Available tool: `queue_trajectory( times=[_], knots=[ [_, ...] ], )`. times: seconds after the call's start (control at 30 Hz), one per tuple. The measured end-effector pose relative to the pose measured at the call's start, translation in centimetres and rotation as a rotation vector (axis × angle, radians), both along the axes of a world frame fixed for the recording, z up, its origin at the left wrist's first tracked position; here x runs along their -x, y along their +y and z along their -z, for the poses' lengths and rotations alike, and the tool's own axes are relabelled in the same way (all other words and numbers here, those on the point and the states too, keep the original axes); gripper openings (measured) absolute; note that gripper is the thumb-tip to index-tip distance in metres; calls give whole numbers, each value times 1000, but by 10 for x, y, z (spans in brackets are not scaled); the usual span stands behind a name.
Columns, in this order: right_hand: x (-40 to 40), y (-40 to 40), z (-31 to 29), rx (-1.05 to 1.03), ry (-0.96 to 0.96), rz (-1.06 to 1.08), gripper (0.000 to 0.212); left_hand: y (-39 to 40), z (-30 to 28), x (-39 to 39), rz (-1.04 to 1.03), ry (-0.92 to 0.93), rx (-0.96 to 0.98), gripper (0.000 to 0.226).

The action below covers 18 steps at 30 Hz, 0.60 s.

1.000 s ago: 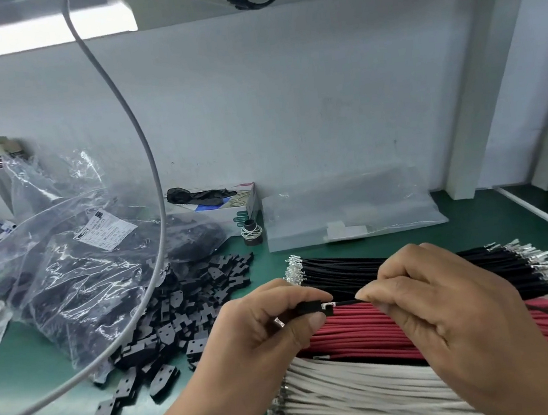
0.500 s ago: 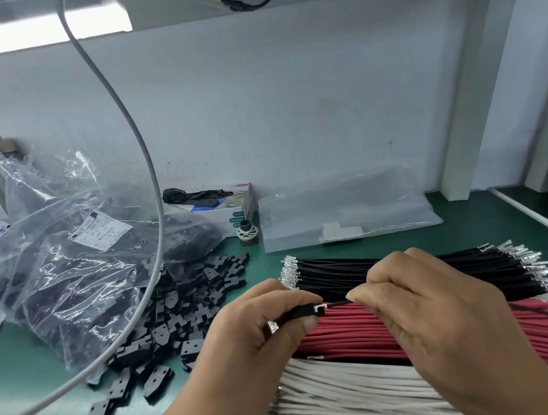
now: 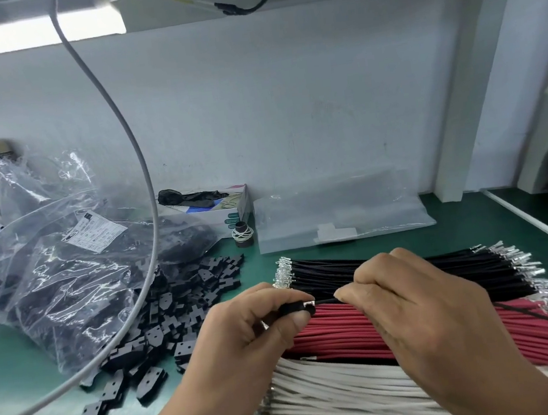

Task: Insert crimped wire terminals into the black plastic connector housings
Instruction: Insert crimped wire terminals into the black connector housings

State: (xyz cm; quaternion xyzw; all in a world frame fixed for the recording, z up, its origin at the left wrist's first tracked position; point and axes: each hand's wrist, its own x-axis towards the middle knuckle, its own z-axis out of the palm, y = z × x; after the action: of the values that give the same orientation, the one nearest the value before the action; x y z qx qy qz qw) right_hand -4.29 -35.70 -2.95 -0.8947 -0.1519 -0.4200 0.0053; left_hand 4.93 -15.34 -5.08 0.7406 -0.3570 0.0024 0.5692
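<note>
Now | left hand (image 3: 247,334) pinches housing (image 3: 297,308) | long axis left-right

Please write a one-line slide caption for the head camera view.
Left hand holds a black housing while right hand feeds in a black wire.

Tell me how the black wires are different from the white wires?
The black wires are dark and lie farthest from the person, behind the red ones; the white wires are pale and lie nearest. The black wires' shiny metal ends show plainly on both sides; the white wires' right ends are blurred and hidden by a hand. Both are neat side-by-side rows on the green table.
</note>
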Motion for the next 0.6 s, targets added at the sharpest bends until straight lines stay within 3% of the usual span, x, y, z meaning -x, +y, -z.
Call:
queue_trajectory(
  times=[0.17, 0.33, 0.6],
  knots=[
    [-1, -1, 3, -76, 36, -12, 19, 2, -5, 0, 37, 13, -19, 17],
    [-1, 0, 5, -15, 33, 1, 16, 3, -7, 0, -50, -138, -122, 20],
    [-4, 3, 11, -160, 40, -54, 11, 2, -5, 1, -6, -81, -77, 17]
  ],
)
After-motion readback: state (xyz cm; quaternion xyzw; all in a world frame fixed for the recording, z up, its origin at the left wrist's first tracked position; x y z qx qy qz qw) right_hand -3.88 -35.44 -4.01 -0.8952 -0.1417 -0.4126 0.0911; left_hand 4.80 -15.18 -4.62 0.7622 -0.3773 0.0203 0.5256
